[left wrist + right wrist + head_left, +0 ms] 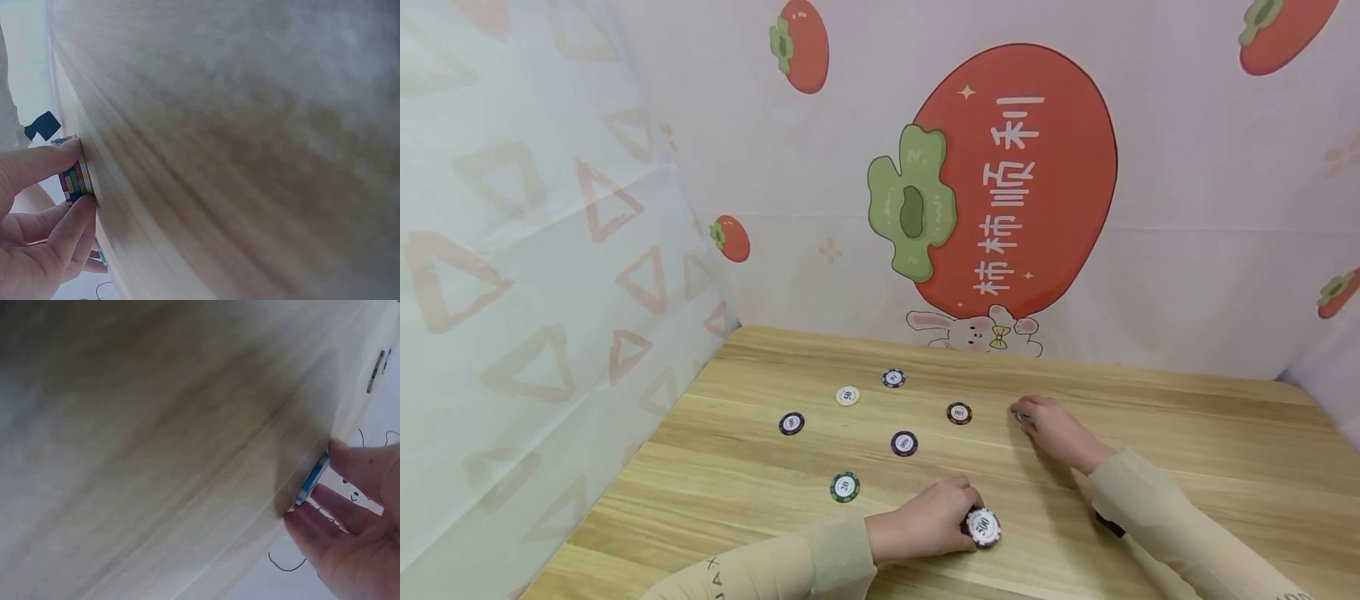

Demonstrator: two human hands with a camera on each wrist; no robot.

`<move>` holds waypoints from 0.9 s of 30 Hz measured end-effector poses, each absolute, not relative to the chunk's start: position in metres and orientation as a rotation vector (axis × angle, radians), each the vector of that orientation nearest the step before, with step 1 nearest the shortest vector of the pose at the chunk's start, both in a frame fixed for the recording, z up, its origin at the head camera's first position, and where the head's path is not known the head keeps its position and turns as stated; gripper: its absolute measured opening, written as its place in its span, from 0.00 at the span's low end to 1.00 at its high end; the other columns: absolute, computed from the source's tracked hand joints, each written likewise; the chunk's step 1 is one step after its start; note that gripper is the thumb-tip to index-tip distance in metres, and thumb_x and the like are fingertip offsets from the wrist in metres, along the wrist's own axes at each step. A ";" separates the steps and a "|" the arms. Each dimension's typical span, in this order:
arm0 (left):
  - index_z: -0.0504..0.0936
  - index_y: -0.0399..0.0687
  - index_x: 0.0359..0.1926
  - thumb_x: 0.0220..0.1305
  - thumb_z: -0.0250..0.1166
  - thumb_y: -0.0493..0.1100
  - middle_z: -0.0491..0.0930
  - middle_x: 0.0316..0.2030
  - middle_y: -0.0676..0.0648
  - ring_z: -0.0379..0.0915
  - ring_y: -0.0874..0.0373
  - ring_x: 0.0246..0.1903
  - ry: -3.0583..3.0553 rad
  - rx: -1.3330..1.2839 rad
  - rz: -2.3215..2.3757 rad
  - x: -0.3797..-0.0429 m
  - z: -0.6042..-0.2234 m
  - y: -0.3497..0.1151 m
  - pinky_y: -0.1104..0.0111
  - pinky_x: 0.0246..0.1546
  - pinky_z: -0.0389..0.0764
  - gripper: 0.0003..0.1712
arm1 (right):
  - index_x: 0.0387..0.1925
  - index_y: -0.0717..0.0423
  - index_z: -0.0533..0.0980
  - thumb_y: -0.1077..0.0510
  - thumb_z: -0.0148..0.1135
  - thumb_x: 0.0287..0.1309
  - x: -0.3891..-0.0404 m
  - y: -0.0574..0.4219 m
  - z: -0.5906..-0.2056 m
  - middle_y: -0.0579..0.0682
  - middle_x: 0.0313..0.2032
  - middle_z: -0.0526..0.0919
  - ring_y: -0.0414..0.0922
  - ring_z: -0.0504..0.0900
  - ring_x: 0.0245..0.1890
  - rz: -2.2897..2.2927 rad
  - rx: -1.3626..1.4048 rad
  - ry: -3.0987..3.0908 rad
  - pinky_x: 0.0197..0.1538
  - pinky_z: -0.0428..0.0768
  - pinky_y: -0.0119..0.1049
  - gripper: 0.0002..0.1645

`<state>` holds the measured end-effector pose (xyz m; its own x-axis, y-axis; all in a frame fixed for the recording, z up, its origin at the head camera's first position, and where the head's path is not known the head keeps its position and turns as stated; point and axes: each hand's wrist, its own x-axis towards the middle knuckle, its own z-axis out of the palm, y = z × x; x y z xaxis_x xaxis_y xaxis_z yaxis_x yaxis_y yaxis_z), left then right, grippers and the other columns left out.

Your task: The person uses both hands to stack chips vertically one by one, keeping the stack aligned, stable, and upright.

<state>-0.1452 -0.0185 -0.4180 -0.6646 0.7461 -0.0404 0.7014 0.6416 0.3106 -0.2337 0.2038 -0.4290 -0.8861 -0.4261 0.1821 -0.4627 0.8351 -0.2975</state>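
My left hand (931, 521) grips a stack of poker chips (984, 527) by its sides, near the front of the table; the top chip reads 500. In the left wrist view, thumb and fingers sit on the striped edges of that stack (78, 178). Farther back and to the right, my right hand (1060, 432) pinches a single poker chip (1021, 416) at the tabletop. Its edge shows blue and white in the right wrist view, where the chip (312, 479) lies between thumb and fingers. A brown-black chip (958, 413) marked 100 lies left of this hand.
Spread singly over the wooden table (715, 483) are a purple chip (904, 443), a green 20 chip (845, 487), a pale 50 chip (847, 396), a dark blue chip (893, 378) and another dark chip (792, 423). A persimmon-printed backdrop (1187, 275) rises behind.
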 end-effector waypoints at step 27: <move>0.80 0.45 0.37 0.43 0.73 0.44 0.72 0.30 0.56 0.64 0.73 0.29 2.696 1.191 0.433 -0.145 -0.419 -0.019 0.84 0.32 0.66 0.18 | 0.25 0.58 0.79 0.73 0.65 0.42 -0.225 0.206 -0.419 0.47 0.26 0.75 0.44 0.76 0.29 0.525 0.565 -2.729 0.31 0.76 0.40 0.09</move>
